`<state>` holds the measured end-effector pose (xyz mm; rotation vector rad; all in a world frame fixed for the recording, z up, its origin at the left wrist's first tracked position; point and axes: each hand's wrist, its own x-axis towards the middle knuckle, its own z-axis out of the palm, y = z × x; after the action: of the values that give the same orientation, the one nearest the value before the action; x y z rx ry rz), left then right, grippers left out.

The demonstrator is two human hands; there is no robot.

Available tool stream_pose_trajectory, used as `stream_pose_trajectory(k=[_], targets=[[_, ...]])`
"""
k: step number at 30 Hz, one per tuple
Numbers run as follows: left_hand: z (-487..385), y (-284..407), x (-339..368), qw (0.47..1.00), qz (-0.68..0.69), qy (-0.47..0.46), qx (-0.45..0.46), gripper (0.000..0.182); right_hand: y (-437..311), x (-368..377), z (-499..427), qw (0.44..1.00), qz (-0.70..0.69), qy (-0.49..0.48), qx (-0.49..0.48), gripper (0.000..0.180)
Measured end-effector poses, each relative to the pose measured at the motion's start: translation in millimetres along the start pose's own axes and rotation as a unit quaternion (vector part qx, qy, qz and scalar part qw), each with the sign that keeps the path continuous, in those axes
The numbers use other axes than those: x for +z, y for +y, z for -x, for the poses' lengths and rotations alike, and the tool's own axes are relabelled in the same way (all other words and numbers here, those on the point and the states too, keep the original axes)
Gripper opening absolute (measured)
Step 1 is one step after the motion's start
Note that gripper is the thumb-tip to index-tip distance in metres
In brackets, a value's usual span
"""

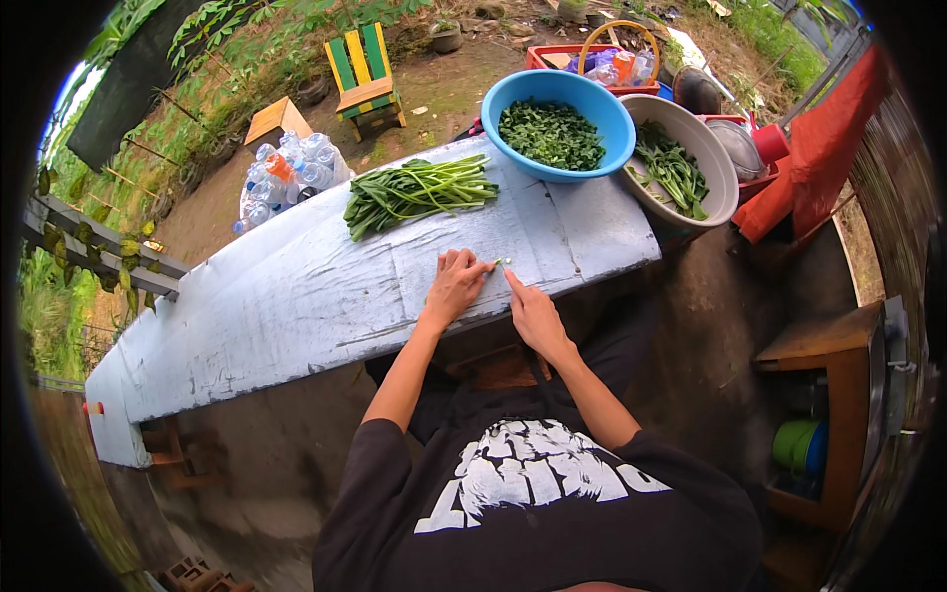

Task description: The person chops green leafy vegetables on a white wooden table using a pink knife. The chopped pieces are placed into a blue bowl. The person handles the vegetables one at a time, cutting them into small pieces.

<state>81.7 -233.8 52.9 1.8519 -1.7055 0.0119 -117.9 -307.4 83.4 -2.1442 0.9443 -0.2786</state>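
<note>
My left hand (455, 285) rests on the pale covered table (281, 296) near its front edge, fingers bent down beside small cut green bits (504, 261). Whatever lies under those fingers is hidden. My right hand (536, 314) is just to the right, its index finger pointing forward along what seems to be a thin blade; the handle is hidden in the closed hand. Beyond both hands lies a bundle of long-stemmed leafy greens (422, 192). A blue basin (558, 174) of chopped greens stands at the back right, beside a grey-white basin (721, 194) with whole leafy stems.
A bag of plastic bottles (296, 174) stands behind the table, near a wooden box (272, 122) and a green and yellow chair (366, 74). Red crates (544, 55) lie beyond the basins. A wooden cabinet (836, 355) stands at the right.
</note>
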Motion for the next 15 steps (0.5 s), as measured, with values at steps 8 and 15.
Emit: stream_pose_trajectory(k=[8, 15], targets=[[-1.8, -0.3, 2.2, 1.000, -0.004, 0.005, -0.002, 0.023, 5.6, 10.8, -8.6, 1.000, 0.002, 0.001, -0.013, 0.049], [0.0, 0.2, 3.9, 1.000, -0.025, 0.006, -0.004, 0.023, 6.5, 5.0, -5.0, 0.999, -0.045, -0.011, -0.002, 0.048]])
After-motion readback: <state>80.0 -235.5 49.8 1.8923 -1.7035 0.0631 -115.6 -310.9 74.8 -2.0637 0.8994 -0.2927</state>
